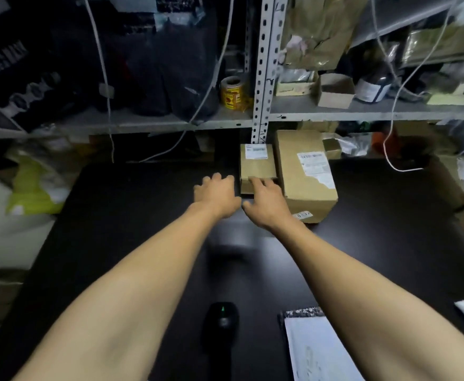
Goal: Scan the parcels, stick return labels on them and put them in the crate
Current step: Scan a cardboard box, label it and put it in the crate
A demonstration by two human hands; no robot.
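Observation:
Two cardboard parcels stand side by side at the back of the black table (131, 215). The small parcel (257, 165) has a white label on its top; the larger parcel (305, 174) to its right has a torn white label. Both my arms reach forward. My left hand (215, 195) hovers just left of the small parcel with its fingers loosely bent, holding nothing. My right hand (266, 202) lies at the small parcel's near edge, its fingers touching the top. A black handheld scanner (221, 325) with a green light sits near the front edge.
A white sheet on a notebook (316, 350) lies at the front right. A metal shelf (362, 111) with boxes, bottles and a yellow label roll (232, 93) hangs over the table's back. Loose cables (390, 149) dangle there. Bags and cartons crowd both sides.

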